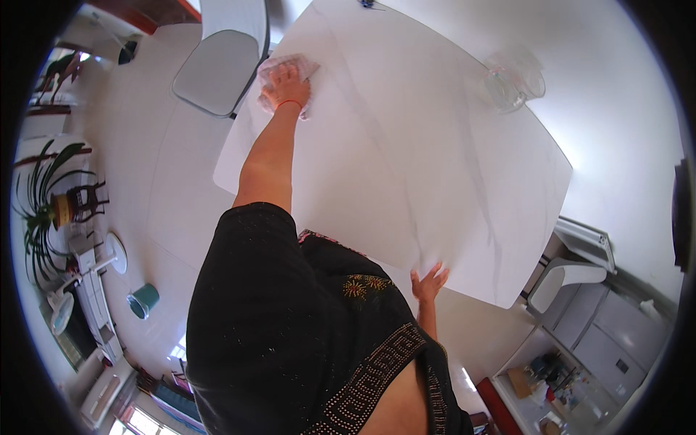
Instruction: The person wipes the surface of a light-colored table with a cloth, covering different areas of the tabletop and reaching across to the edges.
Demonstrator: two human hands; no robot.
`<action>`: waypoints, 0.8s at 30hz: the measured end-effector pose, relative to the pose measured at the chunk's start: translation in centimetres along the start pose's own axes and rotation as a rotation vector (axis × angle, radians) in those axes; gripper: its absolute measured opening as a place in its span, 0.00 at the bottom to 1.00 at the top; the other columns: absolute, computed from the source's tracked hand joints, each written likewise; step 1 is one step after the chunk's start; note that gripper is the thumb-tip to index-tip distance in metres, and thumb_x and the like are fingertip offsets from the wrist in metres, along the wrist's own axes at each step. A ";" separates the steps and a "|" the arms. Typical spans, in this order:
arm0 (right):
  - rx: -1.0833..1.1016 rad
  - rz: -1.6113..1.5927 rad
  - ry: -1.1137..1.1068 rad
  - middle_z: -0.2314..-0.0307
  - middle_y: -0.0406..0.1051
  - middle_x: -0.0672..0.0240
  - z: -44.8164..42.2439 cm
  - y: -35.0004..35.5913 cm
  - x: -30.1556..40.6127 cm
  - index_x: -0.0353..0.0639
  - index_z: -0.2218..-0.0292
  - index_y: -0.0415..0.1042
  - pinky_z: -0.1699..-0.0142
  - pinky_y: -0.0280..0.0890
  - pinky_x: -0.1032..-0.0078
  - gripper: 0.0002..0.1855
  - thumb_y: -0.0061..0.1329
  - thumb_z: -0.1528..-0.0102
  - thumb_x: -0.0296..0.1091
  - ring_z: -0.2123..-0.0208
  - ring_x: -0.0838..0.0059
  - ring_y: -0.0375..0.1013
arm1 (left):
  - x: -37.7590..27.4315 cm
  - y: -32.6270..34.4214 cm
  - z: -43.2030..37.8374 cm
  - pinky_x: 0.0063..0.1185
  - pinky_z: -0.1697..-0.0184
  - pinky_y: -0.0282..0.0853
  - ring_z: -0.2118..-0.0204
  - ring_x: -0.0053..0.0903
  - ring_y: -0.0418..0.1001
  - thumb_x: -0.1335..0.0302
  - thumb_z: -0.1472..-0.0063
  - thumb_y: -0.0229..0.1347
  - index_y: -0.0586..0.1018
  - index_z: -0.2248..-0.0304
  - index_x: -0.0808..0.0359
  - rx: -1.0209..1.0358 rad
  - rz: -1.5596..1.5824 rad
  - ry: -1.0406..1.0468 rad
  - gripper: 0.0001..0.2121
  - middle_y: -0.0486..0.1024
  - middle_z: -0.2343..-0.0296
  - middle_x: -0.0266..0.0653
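Observation:
My left hand, with a red cord at the wrist, reaches to the far left side of a white marble-patterned table. Beneath its palm and fingers is a crumpled pinkish-white cloth, pressed against the tabletop near the left edge. My right hand is at the near edge of the table, fingers spread and holding nothing. Its fingertips appear to touch the tabletop.
A clear container stands at the table's far right edge by the wall. A small dark object is at the far end. Grey chairs stand left and right. A green bin and pedestal fan are on the left.

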State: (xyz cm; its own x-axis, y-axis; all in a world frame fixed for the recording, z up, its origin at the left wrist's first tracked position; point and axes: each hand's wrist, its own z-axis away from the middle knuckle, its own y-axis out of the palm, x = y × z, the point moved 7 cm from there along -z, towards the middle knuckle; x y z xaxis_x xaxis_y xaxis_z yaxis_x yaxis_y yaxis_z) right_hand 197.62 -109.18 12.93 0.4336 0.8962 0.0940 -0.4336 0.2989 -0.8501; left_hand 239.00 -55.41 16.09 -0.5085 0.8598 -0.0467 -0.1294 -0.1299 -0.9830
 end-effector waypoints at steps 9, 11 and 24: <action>-0.015 0.013 0.062 0.43 0.28 0.33 0.9 1.0 -2.4 0.39 0.39 0.30 0.39 0.36 0.46 0.56 0.50 0.52 0.60 0.40 0.35 0.31 | 11.8 1.3 8.3 0.50 0.44 0.43 0.38 0.34 0.40 0.54 0.41 0.44 0.55 0.42 0.52 -0.009 0.156 -0.390 0.29 0.47 0.41 0.30; -0.044 0.015 0.043 0.43 0.29 0.32 0.9 0.9 -2.2 0.40 0.39 0.31 0.40 0.37 0.45 0.55 0.49 0.52 0.60 0.41 0.34 0.33 | 14.7 1.8 10.7 0.50 0.44 0.42 0.38 0.34 0.39 0.54 0.41 0.43 0.55 0.42 0.52 0.002 0.160 -0.480 0.29 0.47 0.40 0.31; -0.137 0.026 0.010 0.42 0.34 0.39 2.1 -1.7 -0.9 0.43 0.39 0.41 0.43 0.41 0.43 0.50 0.48 0.52 0.60 0.41 0.39 0.38 | 11.2 4.2 24.2 0.49 0.45 0.46 0.38 0.36 0.40 0.53 0.42 0.44 0.55 0.42 0.54 -0.056 0.006 -0.418 0.31 0.47 0.40 0.35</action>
State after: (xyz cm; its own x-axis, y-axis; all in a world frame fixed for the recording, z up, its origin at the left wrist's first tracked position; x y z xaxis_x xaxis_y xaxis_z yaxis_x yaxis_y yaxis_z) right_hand 196.31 -109.82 15.33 0.4316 0.8996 0.0663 -0.3329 0.2271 -0.9152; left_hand 212.16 -58.26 15.69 -0.8124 0.5829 0.0123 -0.0848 -0.0973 -0.9916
